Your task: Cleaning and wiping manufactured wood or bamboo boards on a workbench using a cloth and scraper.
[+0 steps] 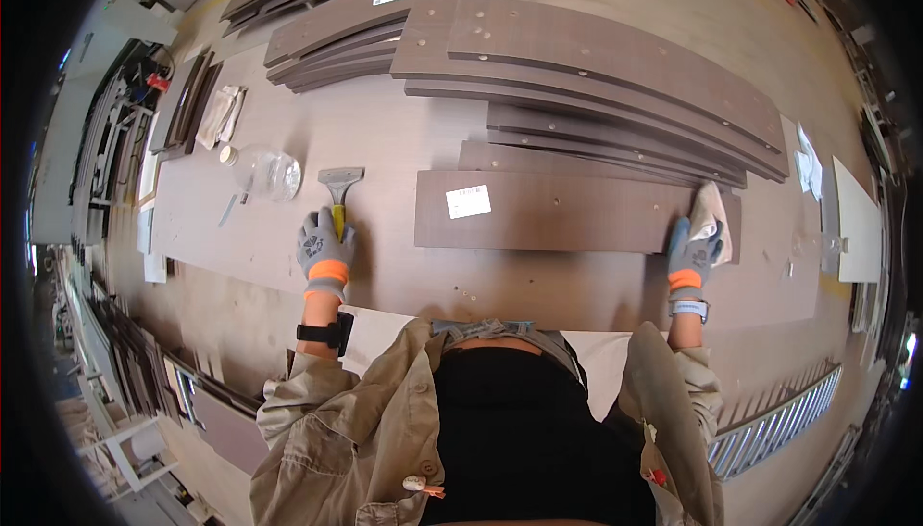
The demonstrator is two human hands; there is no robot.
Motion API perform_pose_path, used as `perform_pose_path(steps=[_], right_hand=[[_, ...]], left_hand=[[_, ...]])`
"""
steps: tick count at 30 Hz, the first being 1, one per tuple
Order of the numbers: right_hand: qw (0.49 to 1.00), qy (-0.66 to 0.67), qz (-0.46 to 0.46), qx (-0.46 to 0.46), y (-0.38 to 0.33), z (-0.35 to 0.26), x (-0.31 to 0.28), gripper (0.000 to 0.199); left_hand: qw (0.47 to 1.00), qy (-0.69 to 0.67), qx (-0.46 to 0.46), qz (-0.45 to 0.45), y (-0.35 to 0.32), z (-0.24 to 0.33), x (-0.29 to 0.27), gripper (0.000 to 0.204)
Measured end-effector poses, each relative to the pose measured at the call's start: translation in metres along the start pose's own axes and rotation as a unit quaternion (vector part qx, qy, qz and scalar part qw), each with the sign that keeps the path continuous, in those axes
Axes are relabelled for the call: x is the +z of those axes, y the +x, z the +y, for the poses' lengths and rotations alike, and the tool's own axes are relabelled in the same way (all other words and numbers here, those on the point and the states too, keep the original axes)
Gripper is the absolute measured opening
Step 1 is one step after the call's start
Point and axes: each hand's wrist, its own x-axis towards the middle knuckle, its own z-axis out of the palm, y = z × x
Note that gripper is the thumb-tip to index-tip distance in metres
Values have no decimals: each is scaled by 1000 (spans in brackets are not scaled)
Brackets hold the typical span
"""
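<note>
In a grey work glove with an orange cuff, my left hand is closed round the yellow handle of a scraper, its wide grey head pointing away from me. My right hand, gloved the same way, grips a pale cloth at the right end of a brown board. That board lies flat in front of me and carries a white label near its left end. Beyond it, more brown boards are stacked in staggered layers, several with round holes along their faces.
A clear plastic bottle lies on its side on the worktable, left of the scraper. Behind it rests a folded cloth. Further board stacks stand at the back left. A metal roller conveyor is at the lower right.
</note>
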Motion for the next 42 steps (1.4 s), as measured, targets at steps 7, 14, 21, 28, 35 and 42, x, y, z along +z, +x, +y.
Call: perform_pose_path(steps=[7,14,21,28,35,42], right_hand=[[877,284,-119,-369,-104,-133,-16,38],[681,652,-334,0,-134,-22,-76,41],[461,826,-147,290,-179,11,-122,44],[480,808,-109,324,-195,19,-96,42],[492,812,-110,294,-183,29,-80,44],[468,824,-88,305,-175,21,-111,42]], left_hand=[[911,-182,364,65,-32,106,-50,73],[876,22,481,-6,-43,179,-11,81],[810,82,566,133,-34,176,17,68],[789,-161,583,-104,-29,185,-101,35],[721,-284,525,-352,28,214,-120,31],[721,-255,413,-494,56,238,-91,27]])
